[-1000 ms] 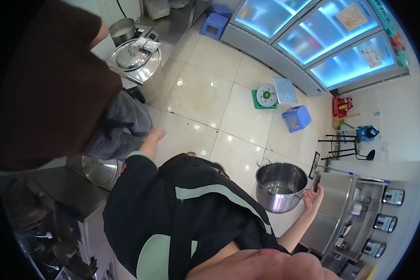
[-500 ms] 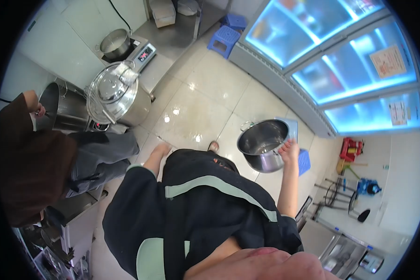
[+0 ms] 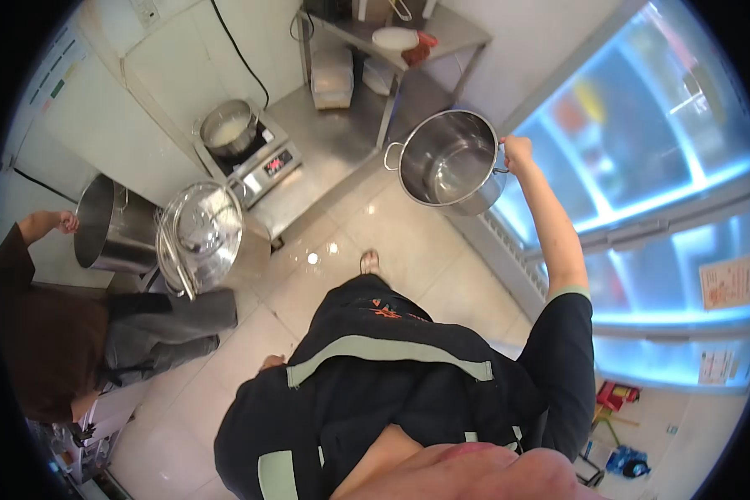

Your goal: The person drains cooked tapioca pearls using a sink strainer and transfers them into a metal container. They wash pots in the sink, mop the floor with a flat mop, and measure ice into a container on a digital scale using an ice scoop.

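A deep stainless steel pot [image 3: 475,200] hangs in the air, tilted so that its shiny inside shows. My right hand [image 3: 517,155] is closed around its right side handle, with the arm stretched forward. The opposite loop handle is free. Whether a little liquid lies at the bottom, I cannot tell. Low by my left side, only a small part of my left hand [image 3: 272,362] shows past the dark sleeve. Its fingers are hidden, and no object is visible at it.
A smaller pot with whitish contents [image 3: 229,132] sits on an induction cooker [image 3: 267,167]. A large lidded pot [image 3: 204,225] stands nearby. At left, a co-worker's hand [image 3: 67,222] touches a tall pot [image 3: 108,225]. Lit glass-door fridges [image 3: 608,150] line the right; a steel shelf [image 3: 458,33] stands ahead.
My right hand has carried the pot forward and up, from near the blue stool toward the steel shelf. My view has shifted forward. My left hand has dropped back beside my body.
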Available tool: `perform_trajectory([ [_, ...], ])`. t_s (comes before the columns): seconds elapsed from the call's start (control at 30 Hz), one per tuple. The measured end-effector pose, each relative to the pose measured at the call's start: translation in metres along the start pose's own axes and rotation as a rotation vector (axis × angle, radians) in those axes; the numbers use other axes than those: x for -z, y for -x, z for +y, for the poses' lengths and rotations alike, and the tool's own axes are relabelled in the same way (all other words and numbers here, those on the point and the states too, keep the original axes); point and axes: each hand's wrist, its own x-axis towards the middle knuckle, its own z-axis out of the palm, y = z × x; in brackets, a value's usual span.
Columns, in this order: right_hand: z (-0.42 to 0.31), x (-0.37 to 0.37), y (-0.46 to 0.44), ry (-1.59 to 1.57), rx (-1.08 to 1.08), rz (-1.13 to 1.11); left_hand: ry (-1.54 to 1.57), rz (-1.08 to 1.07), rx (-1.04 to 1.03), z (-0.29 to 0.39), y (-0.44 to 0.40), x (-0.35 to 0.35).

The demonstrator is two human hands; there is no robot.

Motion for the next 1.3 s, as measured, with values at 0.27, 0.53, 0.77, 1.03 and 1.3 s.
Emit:
perform_trajectory([
  [0.27, -0.171, -0.044, -0.228, -0.202, 0.038, -0.011, 0.348, 0.108, -0.516, 0.282, -0.067, -0.005],
  [0.53, -0.264, -0.091, -0.408, -0.218, 0.202, 0.036, 0.272, 0.272, -0.206, 0.343, -0.11, 0.042],
  [0.77, -0.327, -0.171, -0.591, -0.495, 0.095, 0.086, -0.047, 0.145, 0.374, 0.39, -0.096, 0.036],
  [1.03, -0.345, -0.221, -0.771, -1.006, -0.154, -0.161, 0.312, 0.14, 0.077, 0.581, -0.13, 0.038],
  [1.3, -0.246, -0.303, -0.815, -0.748, -0.407, -0.273, 0.395, 0.199, -0.044, 0.669, -0.15, 0.089],
])
